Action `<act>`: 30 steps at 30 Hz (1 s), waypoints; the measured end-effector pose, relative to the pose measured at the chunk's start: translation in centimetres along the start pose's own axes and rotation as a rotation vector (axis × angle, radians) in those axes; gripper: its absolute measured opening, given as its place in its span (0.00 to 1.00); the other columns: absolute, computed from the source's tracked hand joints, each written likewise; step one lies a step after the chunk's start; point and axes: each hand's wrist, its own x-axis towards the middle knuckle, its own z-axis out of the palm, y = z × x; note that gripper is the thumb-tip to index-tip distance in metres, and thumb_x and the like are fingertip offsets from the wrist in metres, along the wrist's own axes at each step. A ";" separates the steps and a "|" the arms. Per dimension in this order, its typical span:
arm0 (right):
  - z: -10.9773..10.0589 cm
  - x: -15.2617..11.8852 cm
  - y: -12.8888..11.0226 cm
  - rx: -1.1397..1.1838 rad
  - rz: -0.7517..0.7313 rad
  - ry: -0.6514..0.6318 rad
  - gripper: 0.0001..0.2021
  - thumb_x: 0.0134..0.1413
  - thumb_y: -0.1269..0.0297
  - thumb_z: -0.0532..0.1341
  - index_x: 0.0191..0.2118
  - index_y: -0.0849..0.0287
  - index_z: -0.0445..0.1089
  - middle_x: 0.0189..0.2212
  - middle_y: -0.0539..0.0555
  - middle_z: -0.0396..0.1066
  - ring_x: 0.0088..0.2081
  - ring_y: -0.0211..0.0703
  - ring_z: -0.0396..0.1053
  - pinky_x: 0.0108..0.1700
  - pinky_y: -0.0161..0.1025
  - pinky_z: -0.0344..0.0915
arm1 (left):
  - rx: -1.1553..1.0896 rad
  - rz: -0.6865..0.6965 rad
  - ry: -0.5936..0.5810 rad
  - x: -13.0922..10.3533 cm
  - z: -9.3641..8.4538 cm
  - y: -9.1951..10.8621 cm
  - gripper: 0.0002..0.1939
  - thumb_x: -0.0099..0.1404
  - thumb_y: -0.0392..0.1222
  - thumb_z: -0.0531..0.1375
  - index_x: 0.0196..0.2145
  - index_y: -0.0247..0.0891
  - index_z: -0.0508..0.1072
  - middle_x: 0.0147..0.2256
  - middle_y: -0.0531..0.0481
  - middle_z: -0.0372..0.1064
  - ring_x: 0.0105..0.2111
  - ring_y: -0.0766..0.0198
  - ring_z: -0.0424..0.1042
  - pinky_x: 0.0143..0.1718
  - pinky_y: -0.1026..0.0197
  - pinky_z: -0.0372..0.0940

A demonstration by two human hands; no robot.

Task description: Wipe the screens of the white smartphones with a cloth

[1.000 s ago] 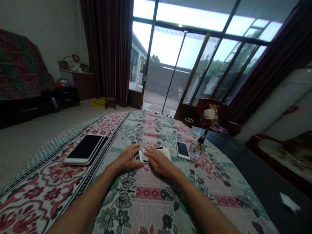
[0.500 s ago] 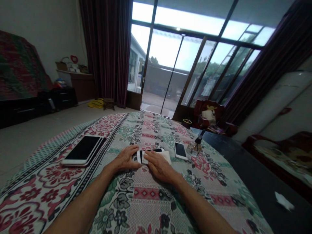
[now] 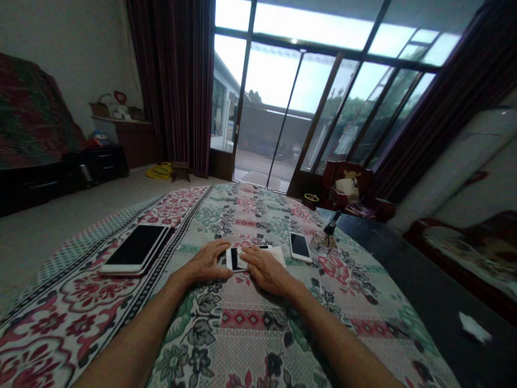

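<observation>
A white phone (image 3: 234, 260) with a dark screen lies on the patterned tablecloth (image 3: 242, 345) between my hands. My left hand (image 3: 210, 262) grips its left end between thumb and fingers. Under my right hand (image 3: 264, 269) is a white cloth or tissue (image 3: 278, 255), pressed flat on the phone's screen; it covers much of the phone's right part. To the right lies a second white phone (image 3: 299, 246), screen up. At the left, a larger white device (image 3: 135, 249) rests on top of another one.
A glass bottle with a black top (image 3: 324, 241) stands right of the second phone. A crumpled white tissue (image 3: 475, 327) lies on the dark surface (image 3: 436, 302) at the right. Beyond the table are a wooden chair (image 3: 349, 186) and a yellow bag (image 3: 159, 171).
My right hand has shifted slightly right along the phone with the cloth. My left hand keeps its grip on the phone's end. The camera view has moved a little.
</observation>
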 end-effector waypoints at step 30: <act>-0.2 0.2 1.1 -0.023 -0.004 0.018 0.21 0.64 0.68 0.48 0.59 0.62 0.64 0.61 0.60 0.61 0.63 0.50 0.57 0.64 0.53 0.53 | 0.059 -0.026 0.017 -0.1 0.6 -0.1 0.31 0.54 0.52 0.65 0.53 0.36 0.68 0.59 0.40 0.62 0.60 0.48 0.60 0.61 0.48 0.55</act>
